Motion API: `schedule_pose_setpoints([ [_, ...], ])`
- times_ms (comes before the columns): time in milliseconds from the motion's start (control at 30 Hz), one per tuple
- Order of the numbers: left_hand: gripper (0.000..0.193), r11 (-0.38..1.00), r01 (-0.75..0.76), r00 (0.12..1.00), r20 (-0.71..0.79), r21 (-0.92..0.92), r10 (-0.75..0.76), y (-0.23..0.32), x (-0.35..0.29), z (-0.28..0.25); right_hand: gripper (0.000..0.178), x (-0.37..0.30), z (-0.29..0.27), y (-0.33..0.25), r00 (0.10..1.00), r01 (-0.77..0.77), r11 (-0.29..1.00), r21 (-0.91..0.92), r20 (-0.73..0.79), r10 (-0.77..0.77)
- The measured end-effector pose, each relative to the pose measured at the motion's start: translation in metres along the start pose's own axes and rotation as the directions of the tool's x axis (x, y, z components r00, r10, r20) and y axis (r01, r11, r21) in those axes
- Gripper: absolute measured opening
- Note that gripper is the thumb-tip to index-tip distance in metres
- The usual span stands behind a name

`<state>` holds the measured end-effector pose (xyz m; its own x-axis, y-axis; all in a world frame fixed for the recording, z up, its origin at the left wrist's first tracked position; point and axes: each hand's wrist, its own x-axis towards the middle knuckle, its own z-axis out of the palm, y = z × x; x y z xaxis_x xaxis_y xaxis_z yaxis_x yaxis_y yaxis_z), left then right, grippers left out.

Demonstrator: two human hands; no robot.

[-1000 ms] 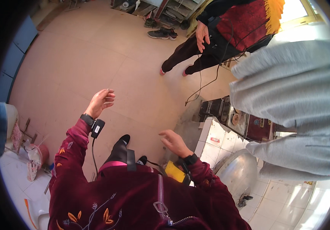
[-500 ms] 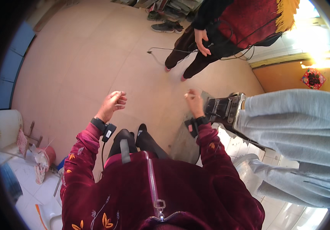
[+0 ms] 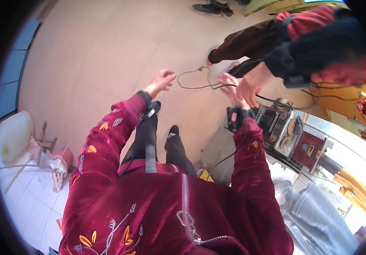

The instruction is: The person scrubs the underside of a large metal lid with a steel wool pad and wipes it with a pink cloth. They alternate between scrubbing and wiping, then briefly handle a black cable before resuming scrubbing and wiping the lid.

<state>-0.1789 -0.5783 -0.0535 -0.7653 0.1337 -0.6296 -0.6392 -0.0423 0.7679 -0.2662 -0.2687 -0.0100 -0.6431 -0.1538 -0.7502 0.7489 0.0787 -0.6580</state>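
Note:
My left hand is raised over the floor with its fingers curled in, and nothing shows in it. My right hand is up on the other side, its fingers apart and loosely bent, partly covered by another person's hand at its wrist. A thin dark cable loops between my hands, crosses my right fingers and runs on past the other person's hand. Whether that person grips the cable I cannot tell. Black wristbands with small boxes sit on my left wrist and right wrist.
The other person's dark sleeve reaches in from the right. Beside my right forearm stands a metal machine with round parts. Grey cloth lies at lower right. Shoes rest far off; a white chair stands left.
The other person has come closer, with a hand now at my right wrist. My left hand has moved right and farther out. The cable now hangs between my hands, and the view has shifted.

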Motion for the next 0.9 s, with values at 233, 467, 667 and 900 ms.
schedule_pose_setpoints([
  [233, 0.062, 0.798, -0.332, 0.943, 0.157, 0.503, 0.293, -0.051, 0.069, 0.034, 0.055, -0.051, 0.081, 0.07, 0.949, 0.042, 0.949, 0.311, 0.285, -0.135],
  [467, 0.077, 0.616, -0.512, 0.856, 0.416, 0.6, 0.306, -0.069, 0.087, 0.042, 0.066, -0.101, 0.095, 0.016, 0.826, -0.018, 0.969, 0.246, 0.549, -0.124],
  [667, 0.075, 0.578, -0.335, 0.94, 0.219, 0.744, 0.261, -0.072, 0.098, 0.041, 0.064, -0.137, 0.098, -0.007, 0.696, -0.027, 0.982, 0.186, 0.709, -0.115],
  [900, 0.059, 0.959, 0.222, 0.975, 0.075, -0.177, -0.211, -0.03, 0.118, 0.004, 0.066, -0.147, 0.083, -0.021, 0.584, -0.106, 0.981, 0.165, 0.808, -0.073],
])
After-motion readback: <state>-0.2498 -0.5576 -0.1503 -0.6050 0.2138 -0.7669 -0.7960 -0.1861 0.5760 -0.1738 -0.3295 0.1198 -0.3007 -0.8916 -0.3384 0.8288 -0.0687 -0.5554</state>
